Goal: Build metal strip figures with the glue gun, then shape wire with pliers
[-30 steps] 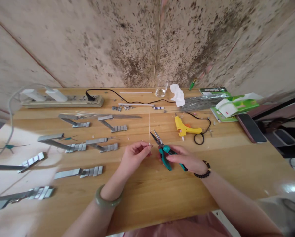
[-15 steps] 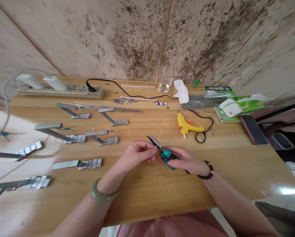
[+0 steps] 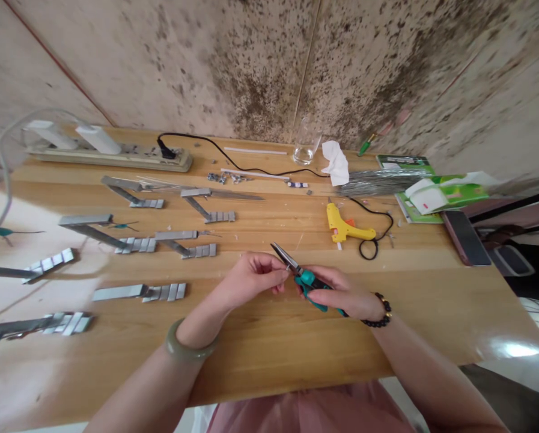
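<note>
My right hand (image 3: pixel 345 296) is wrapped round needle-nose pliers (image 3: pixel 306 280) with teal and black handles. Their long jaws are nearly together and point up and to the left. Thumb and forefinger of my left hand (image 3: pixel 259 280) are pinched on a thin pale wire (image 3: pixel 288 269). Only a tiny end of the wire shows, right beside the jaws near the pivot; my fingers hide the rest. Whether the jaws touch the wire I cannot tell.
Several grey jointed strip pieces (image 3: pixel 118 293) lie to the left. A yellow glue gun (image 3: pixel 348 228) with a black cord, a wire bundle (image 3: pixel 381 181), a glass (image 3: pixel 304 154) and a phone (image 3: pixel 466 237) are beyond my right hand. A power strip (image 3: pixel 111 157) lies at the back left.
The pliers' jaws have closed from spread to nearly together and come up against my left fingertips. The long upright wire above my left hand no longer shows. The view has shifted slightly.
</note>
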Motion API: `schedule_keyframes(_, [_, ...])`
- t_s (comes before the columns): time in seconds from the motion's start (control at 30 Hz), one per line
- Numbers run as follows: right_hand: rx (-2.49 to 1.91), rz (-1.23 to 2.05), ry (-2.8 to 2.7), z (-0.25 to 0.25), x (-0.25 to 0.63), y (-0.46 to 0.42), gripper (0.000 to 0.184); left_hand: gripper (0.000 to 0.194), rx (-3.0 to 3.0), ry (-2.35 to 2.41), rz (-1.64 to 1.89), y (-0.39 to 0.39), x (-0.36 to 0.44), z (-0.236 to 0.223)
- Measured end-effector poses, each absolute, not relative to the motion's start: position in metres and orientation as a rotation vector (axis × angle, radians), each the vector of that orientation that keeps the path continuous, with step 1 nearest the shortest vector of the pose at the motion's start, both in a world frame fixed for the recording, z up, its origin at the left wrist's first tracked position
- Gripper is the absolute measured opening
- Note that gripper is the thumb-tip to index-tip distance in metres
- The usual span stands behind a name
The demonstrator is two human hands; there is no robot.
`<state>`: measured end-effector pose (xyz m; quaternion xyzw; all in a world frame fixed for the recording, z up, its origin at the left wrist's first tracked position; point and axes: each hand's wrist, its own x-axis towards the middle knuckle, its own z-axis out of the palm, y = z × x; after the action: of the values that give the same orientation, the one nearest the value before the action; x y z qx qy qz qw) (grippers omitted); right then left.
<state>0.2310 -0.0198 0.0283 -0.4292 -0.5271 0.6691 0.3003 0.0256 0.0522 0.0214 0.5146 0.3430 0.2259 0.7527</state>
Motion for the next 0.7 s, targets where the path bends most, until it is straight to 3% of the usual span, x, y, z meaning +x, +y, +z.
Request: schedule_keyframes(0.7, [-1.204, 1.767, -1.388, 0.0262, 0.2301, -0.0215, 0.032, 0.024, 1.193, 0.768, 0.463, 0.0537, 0.026, 0.0188])
